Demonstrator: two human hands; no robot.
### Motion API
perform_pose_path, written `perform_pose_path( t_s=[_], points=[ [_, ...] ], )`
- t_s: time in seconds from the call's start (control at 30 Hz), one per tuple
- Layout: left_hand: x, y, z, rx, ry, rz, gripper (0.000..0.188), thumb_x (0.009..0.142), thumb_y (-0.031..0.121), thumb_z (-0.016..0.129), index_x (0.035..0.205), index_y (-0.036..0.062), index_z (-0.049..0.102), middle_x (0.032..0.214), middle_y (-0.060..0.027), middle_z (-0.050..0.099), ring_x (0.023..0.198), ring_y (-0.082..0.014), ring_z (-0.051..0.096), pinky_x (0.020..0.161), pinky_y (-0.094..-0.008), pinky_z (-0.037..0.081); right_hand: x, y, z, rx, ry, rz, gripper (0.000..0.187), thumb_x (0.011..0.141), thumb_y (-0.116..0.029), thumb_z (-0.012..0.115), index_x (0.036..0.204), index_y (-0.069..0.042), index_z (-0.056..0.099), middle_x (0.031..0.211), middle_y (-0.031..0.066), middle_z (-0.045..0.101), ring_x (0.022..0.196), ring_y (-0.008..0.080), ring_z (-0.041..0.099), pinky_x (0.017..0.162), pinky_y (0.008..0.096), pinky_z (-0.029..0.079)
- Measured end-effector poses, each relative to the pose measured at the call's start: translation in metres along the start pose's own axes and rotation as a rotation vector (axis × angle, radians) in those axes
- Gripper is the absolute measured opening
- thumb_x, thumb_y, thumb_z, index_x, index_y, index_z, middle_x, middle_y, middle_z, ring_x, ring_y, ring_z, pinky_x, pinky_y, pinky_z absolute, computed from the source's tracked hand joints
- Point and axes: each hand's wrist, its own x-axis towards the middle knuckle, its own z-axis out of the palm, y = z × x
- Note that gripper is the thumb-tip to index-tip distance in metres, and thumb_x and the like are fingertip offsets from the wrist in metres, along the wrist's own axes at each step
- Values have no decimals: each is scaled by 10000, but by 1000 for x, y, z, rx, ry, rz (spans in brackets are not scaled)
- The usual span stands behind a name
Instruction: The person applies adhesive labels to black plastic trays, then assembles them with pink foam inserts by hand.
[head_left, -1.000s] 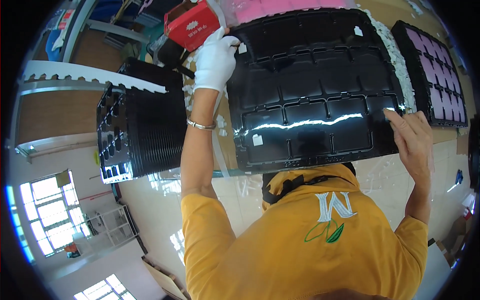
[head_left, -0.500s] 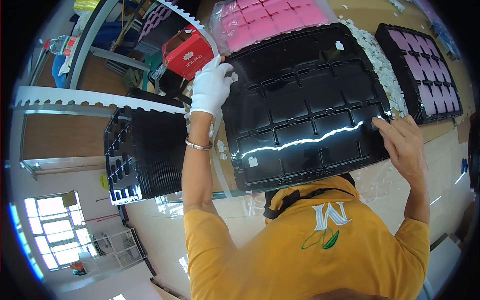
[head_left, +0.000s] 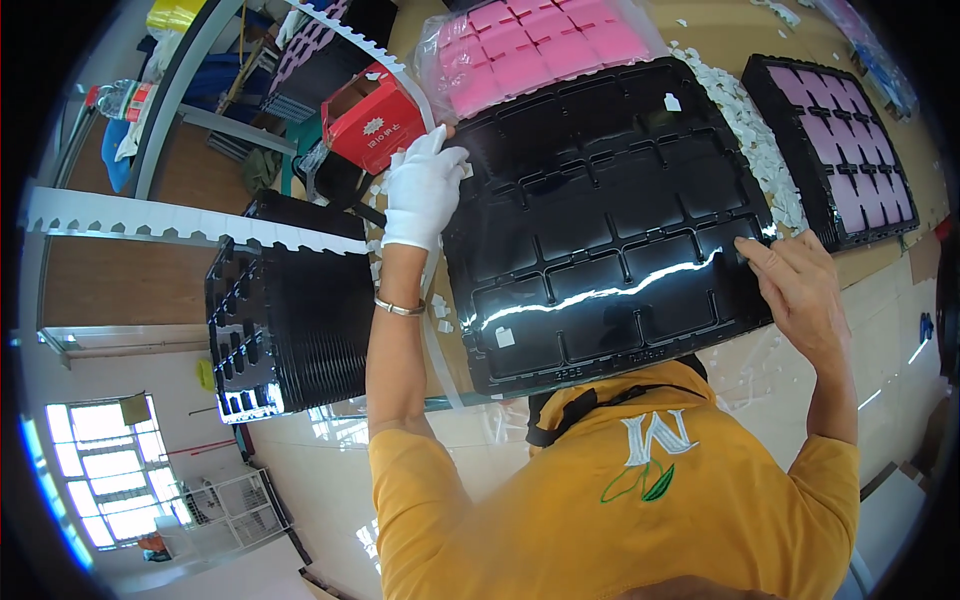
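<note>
A large black plastic tray with moulded compartments lies in front of me. Small white paper pieces sit on it, one near the far right corner and one at the near left. My left hand, in a white glove, is at the tray's left edge, fingers drawn together, with a small white piece at its fingertips. Close by those fingers ends a white strip with a notched edge. My bare right hand rests on the tray's right edge, fingers bent and pressed together; what is under the fingertips is hidden.
Beyond the tray lie pink pieces in a clear bag. Loose white scraps run along its right side, then a black tray with lilac pieces. Leftward are a red box, stacked black trays and a metal rack.
The whole view has shifted slightly. My right fingertips have moved a little left, inward on the tray, away from a white spot at its edge. My left hand stays at the left edge.
</note>
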Motion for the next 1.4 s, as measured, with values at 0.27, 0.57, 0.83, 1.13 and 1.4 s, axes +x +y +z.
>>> perform_pose_path(
  t_s=[0.27,0.57,0.83,1.13,1.4],
  points=[
    [9,-1,-4,-117,-76,-64,101,793,142,632,856,87,689,1217,-60,602,1152,-265,538,973,-462,384,6,-5,2,12,9,-33,351,763,45,628,1101,-48,641,706,90,520,653,249,492,646,373,376],
    [-13,3,-12,-120,116,32,72,788,46,616,858,30,606,1210,-125,557,1152,-334,510,1001,-509,368,7,-6,1,-16,9,-21,334,777,47,625,1098,-46,642,693,92,521,645,242,492,639,367,371],
    [-73,-28,-41,-160,258,-94,63,800,13,585,861,24,596,1097,-171,630,1052,-358,588,896,-404,463,56,60,10,230,171,109,171,868,-7,579,1022,-1,650,774,100,512,668,251,483,622,334,396],
    [-173,-32,-29,-30,11,-451,209,839,6,520,981,72,659,874,-121,664,822,-357,619,889,-458,451,159,103,72,-61,-56,124,165,856,-37,549,975,-49,663,985,111,591,961,317,598,828,394,480],
    [-205,-4,1,-167,86,-462,188,821,-39,541,944,52,649,840,-125,653,817,-327,625,927,-455,435,182,119,67,55,-366,119,120,832,-51,548,889,-51,654,1034,159,588,979,333,597,824,408,472]
  ],
)
